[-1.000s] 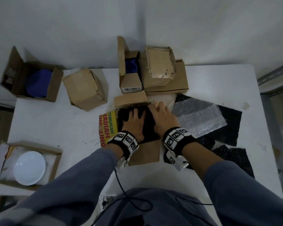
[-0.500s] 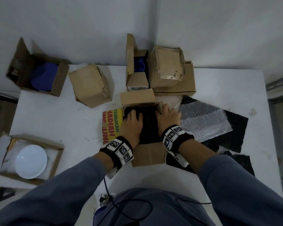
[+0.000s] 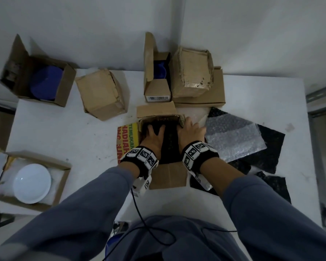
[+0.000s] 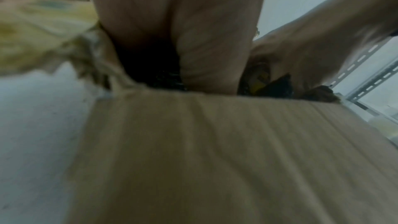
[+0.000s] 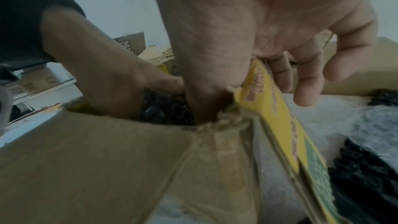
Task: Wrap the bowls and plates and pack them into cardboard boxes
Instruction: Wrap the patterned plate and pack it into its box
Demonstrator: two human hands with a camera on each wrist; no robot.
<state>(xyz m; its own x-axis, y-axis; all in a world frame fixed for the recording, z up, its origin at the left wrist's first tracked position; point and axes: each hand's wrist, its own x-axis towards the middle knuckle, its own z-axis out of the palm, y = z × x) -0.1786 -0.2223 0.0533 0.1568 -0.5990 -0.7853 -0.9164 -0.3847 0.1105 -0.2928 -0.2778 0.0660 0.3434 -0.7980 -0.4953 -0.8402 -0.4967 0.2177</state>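
Observation:
An open cardboard box (image 3: 167, 176) stands in the middle of the white table (image 3: 64, 132). Inside lies a bundle wrapped in black bubble wrap (image 3: 170, 144). What the wrap holds is hidden. My left hand (image 3: 154, 136) lies flat on the bundle's left part with its fingers spread. My right hand (image 3: 191, 131) straddles the box's right wall. In the right wrist view its thumb (image 5: 200, 91) reaches down inside beside the black wrap (image 5: 163, 108), while the fingers (image 5: 305, 81) hang fairly straight outside the yellow printed flap (image 5: 277, 117). The left wrist view shows my palm (image 4: 172, 23) above the near flap (image 4: 215, 159).
A white bowl (image 3: 32, 183) sits in a box at the near left. A blue bowl (image 3: 45, 82) is in a box at the far left. Closed boxes (image 3: 102, 95) (image 3: 192, 72) and a narrow box holding something blue (image 3: 159, 71) stand behind. Clear (image 3: 231, 138) and black bubble wrap sheets (image 3: 271, 146) lie to the right.
My right hand slid from the top of the wrapped bundle to the box's right wall. The left hand stayed pressed on the bundle.

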